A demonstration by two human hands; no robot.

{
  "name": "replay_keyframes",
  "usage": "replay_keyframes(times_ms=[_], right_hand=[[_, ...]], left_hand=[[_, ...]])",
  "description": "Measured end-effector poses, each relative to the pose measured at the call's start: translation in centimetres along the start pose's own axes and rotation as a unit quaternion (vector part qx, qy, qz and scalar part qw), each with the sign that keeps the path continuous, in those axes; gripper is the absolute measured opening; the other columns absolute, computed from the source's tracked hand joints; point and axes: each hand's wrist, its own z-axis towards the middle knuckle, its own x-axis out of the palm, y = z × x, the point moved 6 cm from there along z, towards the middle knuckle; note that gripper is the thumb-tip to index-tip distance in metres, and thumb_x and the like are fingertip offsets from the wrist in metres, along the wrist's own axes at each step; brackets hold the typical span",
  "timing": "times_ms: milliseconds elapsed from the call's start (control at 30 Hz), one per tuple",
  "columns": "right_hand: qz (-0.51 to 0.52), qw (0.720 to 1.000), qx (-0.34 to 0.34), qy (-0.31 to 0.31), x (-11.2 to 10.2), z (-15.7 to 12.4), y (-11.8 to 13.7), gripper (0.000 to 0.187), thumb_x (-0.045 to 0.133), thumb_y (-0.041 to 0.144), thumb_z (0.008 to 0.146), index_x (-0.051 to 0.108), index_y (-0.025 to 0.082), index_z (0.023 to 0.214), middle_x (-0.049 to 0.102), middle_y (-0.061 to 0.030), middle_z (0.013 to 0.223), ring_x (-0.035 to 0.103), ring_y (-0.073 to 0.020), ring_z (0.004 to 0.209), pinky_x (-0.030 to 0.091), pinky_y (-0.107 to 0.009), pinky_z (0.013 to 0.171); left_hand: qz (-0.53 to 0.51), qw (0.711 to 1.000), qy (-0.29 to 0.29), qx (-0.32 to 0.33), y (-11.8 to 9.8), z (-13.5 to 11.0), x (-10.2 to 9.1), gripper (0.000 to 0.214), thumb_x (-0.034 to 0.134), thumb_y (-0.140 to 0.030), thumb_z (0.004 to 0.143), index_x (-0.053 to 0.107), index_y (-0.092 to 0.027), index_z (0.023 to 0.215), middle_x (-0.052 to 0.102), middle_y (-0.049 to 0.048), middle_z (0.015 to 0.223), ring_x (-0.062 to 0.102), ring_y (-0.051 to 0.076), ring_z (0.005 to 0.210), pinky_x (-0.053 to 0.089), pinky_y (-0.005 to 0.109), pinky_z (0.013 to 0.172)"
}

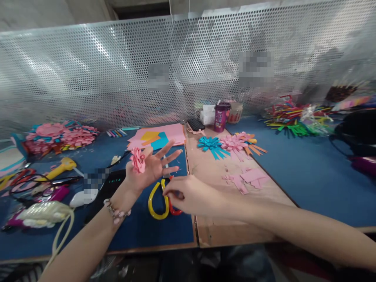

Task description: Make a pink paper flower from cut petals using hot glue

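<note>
My left hand (152,168) is raised palm up over the blue mat (138,231), fingers spread. A small pink paper flower (138,159) is pinched at the base of its thumb. My right hand (185,196) reaches across from the right. Its fingers curl down onto the handles of the scissors (158,201), which lie on the mat with one yellow and one red loop. A beaded bracelet (116,211) circles my left wrist.
A perforated metal screen (88,78) closes the back. Pink paper sheets (173,133), a teal paper flower (210,144), pink flowers (232,143), pink scraps (249,178), a purple cup (221,116) and a phone (195,124) lie beyond. A yellow glue gun (60,166) and cables sit left.
</note>
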Motion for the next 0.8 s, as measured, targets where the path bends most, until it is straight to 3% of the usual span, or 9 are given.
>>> replay_keyframes(times_ms=[67, 133, 200, 267, 333, 433, 567, 700, 800], right_hand=[[0.053, 0.993, 0.093, -0.04, -1.5, 0.2, -1.6, 0.02, 0.051, 0.012, 0.081, 0.064, 0.014, 0.095, 0.065, -0.0008, 0.072, 0.063, -0.0112, 0.057, 0.048, -0.021, 0.053], [0.125, 0.974, 0.167, -0.094, -3.3, 0.4, -3.8, 0.041, 0.056, 0.017, 0.081, 0.052, 0.015, 0.121, 0.059, 0.0048, 0.069, 0.054, -0.0071, 0.044, 0.041, -0.019, 0.041], [0.186, 0.964, 0.174, -0.07, -3.9, 0.9, -5.2, 0.059, 0.059, 0.021, 0.082, 0.038, 0.019, 0.137, 0.056, 0.0088, 0.067, 0.047, -0.0051, 0.036, 0.036, -0.017, 0.035], [0.199, 0.969, 0.148, -0.01, -3.8, 1.5, -5.6, 0.044, 0.059, 0.025, 0.085, 0.048, 0.018, 0.127, 0.054, 0.0093, 0.06, 0.045, -0.0047, 0.035, 0.033, -0.016, 0.033], [0.171, 0.977, 0.125, 0.016, -3.7, 1.8, -5.5, 0.022, 0.056, 0.031, 0.089, 0.06, 0.014, 0.101, 0.054, 0.0071, 0.055, 0.046, -0.005, 0.036, 0.031, -0.016, 0.033], [0.11, 0.984, 0.139, 0.005, -3.9, 1.3, -5.7, 0.025, 0.054, 0.034, 0.09, 0.06, 0.014, 0.077, 0.057, 0.0042, 0.054, 0.048, -0.0054, 0.038, 0.033, -0.017, 0.035], [-0.031, 0.984, 0.174, 0.007, -6.0, -1.1, -6.5, 0.027, 0.055, 0.032, 0.09, 0.066, 0.014, 0.074, 0.062, 0.0007, 0.056, 0.056, -0.0081, 0.045, 0.039, -0.018, 0.044], [-0.171, 0.961, 0.203, 0.08, -9.7, -4.9, -7.4, 0.024, 0.052, 0.022, 0.088, 0.074, 0.015, 0.096, 0.072, -0.0046, 0.071, 0.058, -0.0094, 0.051, 0.04, -0.02, 0.048], [-0.128, 0.928, 0.28, 0.211, -11.5, -8.1, -8.1, 0.051, 0.051, 0.021, 0.085, 0.055, 0.019, 0.136, 0.075, -0.0045, 0.081, 0.057, -0.0109, 0.046, 0.04, -0.021, 0.042]], left_hand=[[0.022, 1.0, 0.003, -0.012, 0.5, 0.0, -0.3, 0.056, 0.064, -0.079, 0.058, 0.057, -0.024, 0.066, 0.055, 0.0022, 0.139, 0.051, 0.038, 0.126, 0.051, 0.053, 0.084], [0.03, 0.999, 0.013, -0.015, 1.0, 0.0, -0.4, 0.057, 0.062, -0.081, 0.058, 0.057, -0.025, 0.068, 0.055, 0.0023, 0.138, 0.049, 0.038, 0.128, 0.049, 0.054, 0.087], [0.011, 0.999, 0.028, -0.022, 1.6, 0.1, -0.2, 0.055, 0.066, -0.077, 0.057, 0.056, -0.024, 0.067, 0.056, 0.0031, 0.137, 0.047, 0.038, 0.13, 0.047, 0.056, 0.09], [-0.03, 0.998, 0.044, -0.045, 2.2, 0.1, 0.2, 0.05, 0.074, -0.069, 0.055, 0.055, -0.023, 0.064, 0.056, 0.0039, 0.136, 0.046, 0.039, 0.13, 0.047, 0.056, 0.091], [-0.076, 0.993, 0.057, -0.073, 2.7, 0.0, 0.6, 0.047, 0.079, -0.06, 0.053, 0.054, -0.022, 0.063, 0.055, 0.0037, 0.138, 0.046, 0.039, 0.131, 0.047, 0.053, 0.093], [-0.143, 0.982, 0.083, -0.087, 2.8, 0.0, 1.1, 0.041, 0.08, -0.051, 0.055, 0.055, -0.02, 0.063, 0.051, 0.0015, 0.143, 0.044, 0.037, 0.133, 0.046, 0.051, 0.097], [-0.209, 0.969, 0.109, -0.075, 2.5, 0.2, 1.1, 0.028, 0.077, -0.041, 0.063, 0.058, -0.021, 0.067, 0.054, 0.0007, 0.141, 0.045, 0.034, 0.133, 0.044, 0.051, 0.101], [-0.191, 0.968, 0.134, -0.088, 3.2, 0.3, 1.2, 0.022, 0.078, -0.035, 0.065, 0.062, -0.02, 0.07, 0.06, 0.0065, 0.133, 0.053, 0.034, 0.126, 0.041, 0.053, 0.103], [-0.147, 0.958, 0.214, -0.121, 3.8, -0.3, 2.5, 0.02, 0.077, -0.033, 0.069, 0.064, -0.017, 0.069, 0.062, 0.0114, 0.128, 0.057, 0.035, 0.12, 0.037, 0.059, 0.105]])
